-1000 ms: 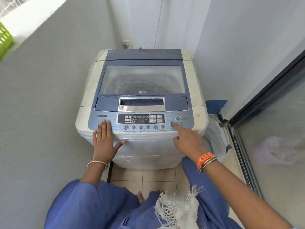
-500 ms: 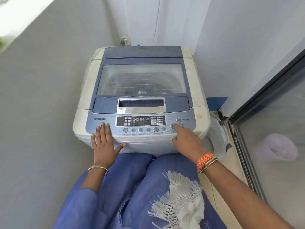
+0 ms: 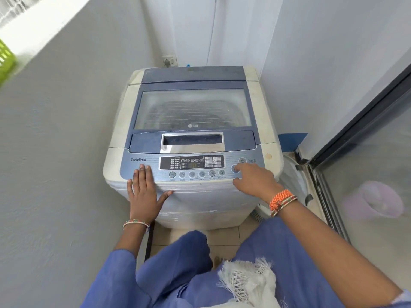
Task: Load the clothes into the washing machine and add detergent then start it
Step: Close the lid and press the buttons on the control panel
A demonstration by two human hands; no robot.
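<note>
A white and blue top-loading washing machine (image 3: 264, 130) stands in a corner with its glass lid (image 3: 192, 110) closed. The dark display (image 3: 192, 162) on its control panel shows lit orange digits. My left hand (image 3: 144, 194) lies flat on the panel's left front edge, fingers together and thumb spread, holding nothing. My right hand (image 3: 255, 178) rests at the panel's right end, its index finger on the round button (image 3: 234, 169) just below the power button (image 3: 242, 160). No clothes or detergent are visible; the drum's contents are blurred behind the lid.
A grey wall (image 3: 55, 152) runs close along the left. A glass sliding door (image 3: 367, 174) is on the right, with a pale pink bucket (image 3: 378, 201) behind it. A green basket (image 3: 5, 61) shows at the upper left. A wall socket (image 3: 169, 61) sits behind the machine.
The view has pulled back and up a little. Both hands stay on the panel, right index finger still on the same button. Orange digits are clearer on the display.
</note>
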